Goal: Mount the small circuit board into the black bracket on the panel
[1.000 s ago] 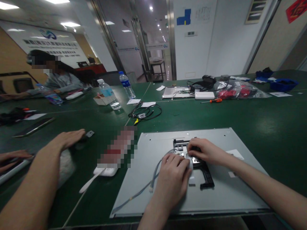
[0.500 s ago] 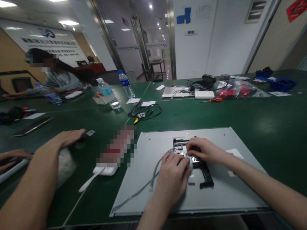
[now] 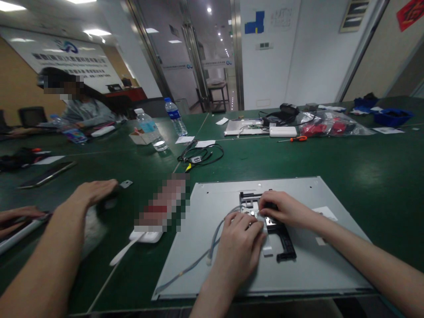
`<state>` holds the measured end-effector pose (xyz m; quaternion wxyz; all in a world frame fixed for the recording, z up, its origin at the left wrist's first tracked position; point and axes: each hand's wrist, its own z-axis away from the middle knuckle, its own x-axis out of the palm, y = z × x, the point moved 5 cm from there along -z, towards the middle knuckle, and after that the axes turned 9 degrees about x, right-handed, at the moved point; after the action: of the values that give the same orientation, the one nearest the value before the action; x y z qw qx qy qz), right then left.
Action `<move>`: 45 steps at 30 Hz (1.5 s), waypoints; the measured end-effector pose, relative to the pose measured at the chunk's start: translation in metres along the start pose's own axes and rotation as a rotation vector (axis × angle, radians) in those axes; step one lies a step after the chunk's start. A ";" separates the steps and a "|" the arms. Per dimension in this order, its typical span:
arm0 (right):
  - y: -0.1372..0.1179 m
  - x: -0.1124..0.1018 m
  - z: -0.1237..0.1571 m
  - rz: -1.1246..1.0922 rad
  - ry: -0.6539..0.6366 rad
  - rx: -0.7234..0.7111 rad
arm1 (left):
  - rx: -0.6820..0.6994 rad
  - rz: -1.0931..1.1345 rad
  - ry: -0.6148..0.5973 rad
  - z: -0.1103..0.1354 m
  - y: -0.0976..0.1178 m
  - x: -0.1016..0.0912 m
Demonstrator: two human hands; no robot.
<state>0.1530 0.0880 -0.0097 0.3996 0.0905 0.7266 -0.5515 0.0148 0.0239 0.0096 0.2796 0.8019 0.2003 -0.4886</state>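
A flat grey metal panel [image 3: 185, 247], like the back of a display, lies before me. On its middle sits a black plastic bracket [image 3: 287, 245] with metal parts. My left hand [image 3: 241, 240] is closed at the bracket's left side, fingertips curled over small pieces that I cannot make out. Opposite it, my right hand [image 3: 281, 207] is closed on the bracket's upper part, its fingertips partly hidden. A grey cable [image 3: 195, 264] runs from the bracket across the panel's left side. Just below my left fingers is a small white piece [image 3: 268, 251].
Left of the panel lies a white power bank [image 3: 147, 236] with a white strap and a blurred-out area above it. Another person's arm [image 3: 49, 251] reaches in at left. Beyond are black cables [image 3: 202, 154], water bottles [image 3: 150, 130] and an orange screwdriver [image 3: 298, 138].
My left hand has shifted slightly, its fingers spread a little differently, and the white piece below it shows more. My right hand and the panel stay nearly the same.
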 end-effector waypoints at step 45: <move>0.002 0.000 -0.001 0.007 0.018 -0.007 | -0.058 -0.015 0.024 0.000 -0.003 0.000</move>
<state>0.1539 0.0893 -0.0109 0.3954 0.0966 0.7316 -0.5469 0.0133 0.0259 0.0090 0.2965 0.7978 0.2236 -0.4750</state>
